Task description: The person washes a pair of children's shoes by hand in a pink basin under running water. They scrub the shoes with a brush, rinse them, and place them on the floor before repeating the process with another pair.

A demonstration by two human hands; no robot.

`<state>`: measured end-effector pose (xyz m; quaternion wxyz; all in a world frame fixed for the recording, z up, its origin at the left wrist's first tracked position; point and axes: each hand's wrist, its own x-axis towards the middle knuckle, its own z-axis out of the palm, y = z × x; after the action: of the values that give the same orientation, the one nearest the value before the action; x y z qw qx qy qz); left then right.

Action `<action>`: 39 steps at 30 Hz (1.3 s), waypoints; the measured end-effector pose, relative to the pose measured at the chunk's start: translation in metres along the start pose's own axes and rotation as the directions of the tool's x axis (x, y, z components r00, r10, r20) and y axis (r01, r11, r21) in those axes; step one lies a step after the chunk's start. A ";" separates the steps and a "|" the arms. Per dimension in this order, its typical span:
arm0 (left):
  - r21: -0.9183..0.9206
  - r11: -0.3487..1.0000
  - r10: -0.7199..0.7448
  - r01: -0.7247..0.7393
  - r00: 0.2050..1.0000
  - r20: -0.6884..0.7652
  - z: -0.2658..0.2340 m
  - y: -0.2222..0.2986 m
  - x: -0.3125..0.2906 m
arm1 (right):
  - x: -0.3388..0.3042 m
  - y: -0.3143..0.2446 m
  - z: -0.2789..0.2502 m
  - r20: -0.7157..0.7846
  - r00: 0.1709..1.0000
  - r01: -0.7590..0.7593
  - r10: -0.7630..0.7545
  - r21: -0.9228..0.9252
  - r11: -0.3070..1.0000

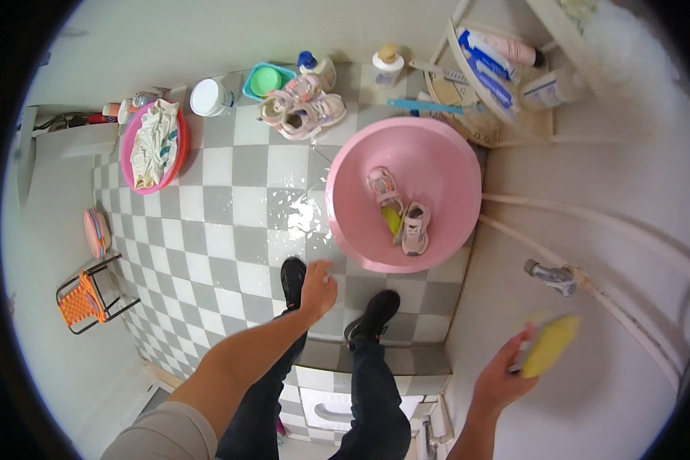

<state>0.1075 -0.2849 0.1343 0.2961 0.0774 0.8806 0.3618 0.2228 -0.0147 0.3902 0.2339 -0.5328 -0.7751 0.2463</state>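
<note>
My right hand (504, 372) is closed around a blurred yellow sponge (550, 346) with a greyish side, held up beside the right wall. My left hand (320, 291) hangs over the floor near my black shoes, its fingers loosely bent and apart, with nothing seen in it. Ahead of it stands a large pink basin (353, 153). Inside the basin lie two small pale pink shoes, one farther back (383, 186) and one nearer (415, 228). A yellow-green piece (392, 218) sticks out between them; its kind is unclear.
A pair of pale sneakers (303, 115) stands by the back wall near bottles and a white bucket (211, 98). Pink basins (130, 146) hold cloth at left. A corner shelf (479, 69) and metal tap (552, 276) are at right. Water wets the checkered floor (303, 218).
</note>
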 end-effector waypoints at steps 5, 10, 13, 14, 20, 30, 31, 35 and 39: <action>0.021 0.987 -0.162 0.161 0.968 0.194 -0.021 -0.007 -0.069 | 0.077 -0.089 0.017 0.071 0.957 -0.220 0.282 -0.457 0.862; 0.145 0.985 -0.119 0.090 0.972 0.204 -0.037 -0.010 -0.073 | 0.098 -0.083 0.014 0.144 0.940 -0.168 0.309 -0.591 0.789; 0.103 0.963 -0.263 0.250 0.955 0.139 -0.050 -0.007 -0.056 | 0.099 -0.057 -0.004 0.304 0.924 -0.008 0.232 -0.592 0.806; 0.098 0.961 -0.272 0.259 0.951 0.148 -0.054 -0.006 -0.050 | 0.101 -0.042 -0.014 0.376 0.907 0.068 0.188 -0.573 0.817; 0.162 0.964 -0.231 0.210 0.965 0.126 -0.054 -0.011 -0.029 | 0.116 -0.047 -0.033 0.593 0.795 0.255 0.125 -0.515 0.818; 0.183 0.964 -0.238 0.193 0.934 0.265 -0.032 0.027 -0.025 | 0.110 -0.043 -0.049 0.538 0.837 0.166 0.100 -0.424 0.890; 0.175 0.966 -0.232 0.188 0.932 0.279 -0.031 0.028 -0.024 | 0.102 -0.041 -0.051 0.487 0.871 0.163 0.064 -0.409 0.898; 0.223 0.960 -0.231 0.172 0.933 0.277 -0.025 0.026 -0.010 | 0.051 -0.026 -0.067 0.380 0.924 0.097 0.046 -0.350 0.932; 0.235 0.954 -0.255 0.185 0.915 0.313 -0.034 0.025 0.008 | -0.020 0.005 -0.062 0.419 0.906 0.066 0.061 -0.283 0.957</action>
<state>0.0794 -0.2839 0.1672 0.4730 0.0679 0.8513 0.2168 0.2709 -0.0236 0.4328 -0.0204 -0.4941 -0.8357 0.2388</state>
